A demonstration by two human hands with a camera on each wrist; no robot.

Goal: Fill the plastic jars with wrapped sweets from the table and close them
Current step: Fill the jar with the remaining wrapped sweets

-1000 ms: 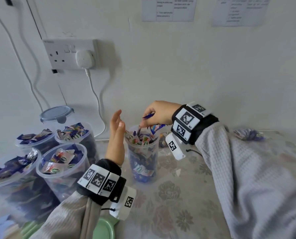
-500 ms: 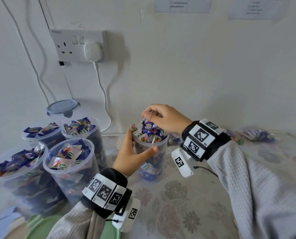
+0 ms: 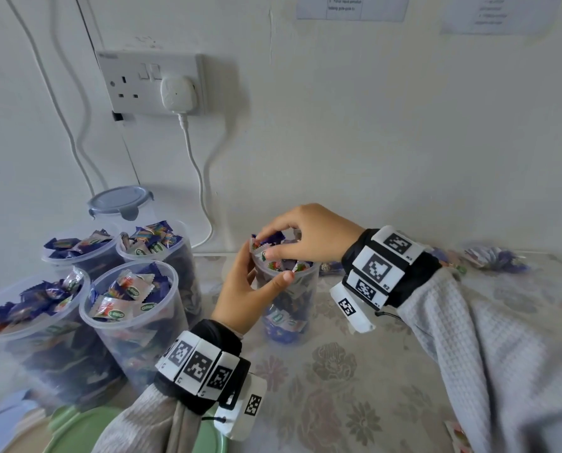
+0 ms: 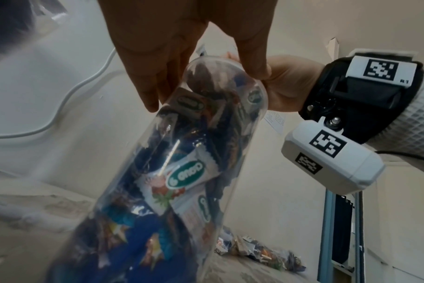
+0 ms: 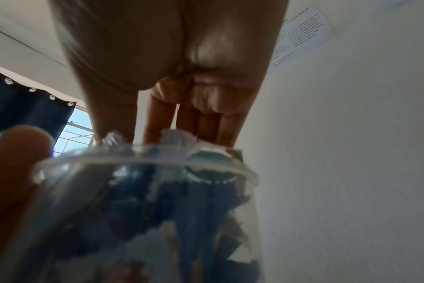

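Observation:
A clear plastic jar (image 3: 292,308), heaped with wrapped sweets, stands upright on the table in the middle of the head view. My left hand (image 3: 250,289) grips its upper wall, thumb on the near side of the rim. Above the mouth, my right hand (image 3: 299,237) curls its fingers over the top sweets (image 3: 266,245) and pinches them. The left wrist view shows the same jar (image 4: 182,172) from below with white and blue wrappers inside. In the right wrist view my right fingers (image 5: 206,124) touch the sweets at the jar rim (image 5: 143,164).
Several open jars (image 3: 132,308) full of sweets stand at the left, with a lidded jar (image 3: 119,201) behind them by the wall. Green lids (image 3: 86,429) lie at the near left edge. Loose sweets (image 3: 495,259) lie at the back right. A cable (image 3: 201,191) hangs from the wall socket.
My left hand went from standing open beside the jar to gripping it. My right hand came down from above the mouth onto the top sweets.

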